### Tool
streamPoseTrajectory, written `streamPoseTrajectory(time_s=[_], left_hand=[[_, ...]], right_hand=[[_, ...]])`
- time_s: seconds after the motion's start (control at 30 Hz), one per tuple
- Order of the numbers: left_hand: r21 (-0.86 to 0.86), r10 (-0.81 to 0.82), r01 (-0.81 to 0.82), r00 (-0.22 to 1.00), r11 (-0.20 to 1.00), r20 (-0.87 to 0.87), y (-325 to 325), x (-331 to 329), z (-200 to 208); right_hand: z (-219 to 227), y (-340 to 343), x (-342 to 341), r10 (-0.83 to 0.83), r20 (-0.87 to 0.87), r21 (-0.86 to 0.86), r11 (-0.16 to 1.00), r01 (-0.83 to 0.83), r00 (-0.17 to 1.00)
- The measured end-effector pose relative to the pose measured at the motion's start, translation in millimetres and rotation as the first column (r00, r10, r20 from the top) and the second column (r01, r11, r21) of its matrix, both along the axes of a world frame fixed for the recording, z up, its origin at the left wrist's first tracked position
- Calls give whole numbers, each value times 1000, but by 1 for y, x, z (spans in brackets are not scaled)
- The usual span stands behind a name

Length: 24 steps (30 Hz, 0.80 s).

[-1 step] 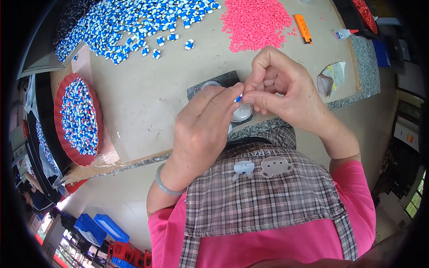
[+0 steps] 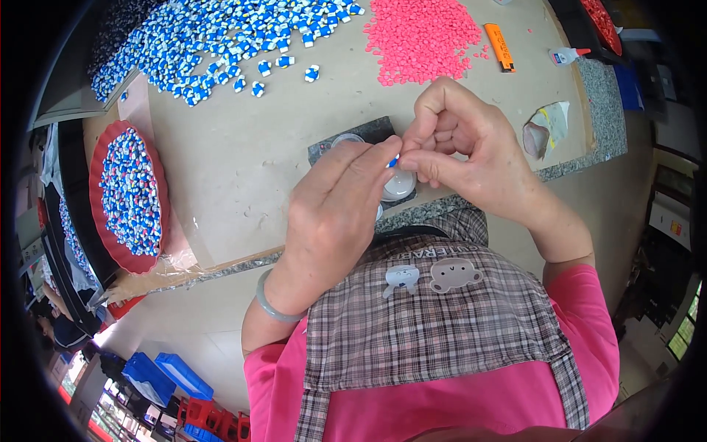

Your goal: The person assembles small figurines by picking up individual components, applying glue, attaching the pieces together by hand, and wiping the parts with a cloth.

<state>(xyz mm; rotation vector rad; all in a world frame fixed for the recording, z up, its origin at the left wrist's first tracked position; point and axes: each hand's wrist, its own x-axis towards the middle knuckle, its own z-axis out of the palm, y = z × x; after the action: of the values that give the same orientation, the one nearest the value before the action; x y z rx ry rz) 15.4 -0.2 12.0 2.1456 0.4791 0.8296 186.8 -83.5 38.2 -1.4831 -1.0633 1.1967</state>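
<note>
Between the thumb and fingers of my left hand is a small blue-and-white piece, mostly covered by the fingertips. My right hand meets it from the right, thumb and forefinger pinched close to the piece. Whatever those right fingertips hold, if anything, is too small or hidden to make out. Under both hands, at the table's near edge, lies a dark block with a clear round dish at it. A second round clear rim shows partly behind my left hand.
Many blue-and-white pieces are heaped at the far left, pink pieces beside them. A red bowl of finished-looking small pieces stands left. An orange strip-shaped tool, a glue bottle and a crumpled wrapper lie right.
</note>
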Motion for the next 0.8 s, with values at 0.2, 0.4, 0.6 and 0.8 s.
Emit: streamPoseTrajectory(time_s=[0.2, 0.4, 0.6, 0.8], left_hand=[[-4, -24, 24, 1000, 1000, -2, 3, 0, 1], [-195, -19, 19, 1000, 981, 4, 6, -2, -2], [-673, 5, 40, 998, 738, 66, 13, -11, -6], [-931, 267, 171, 927, 322, 263, 37, -30, -21]], right_hand=[[-4, 0, -1, -39, 265, 158, 987, -3, 964], [-11, 0, 4, -149, 392, 261, 964, 46, 908], [-19, 0, 34, -173, 82, 139, 977, 161, 981], [-51, -14, 78, -287, 464, 100, 957, 272, 838]])
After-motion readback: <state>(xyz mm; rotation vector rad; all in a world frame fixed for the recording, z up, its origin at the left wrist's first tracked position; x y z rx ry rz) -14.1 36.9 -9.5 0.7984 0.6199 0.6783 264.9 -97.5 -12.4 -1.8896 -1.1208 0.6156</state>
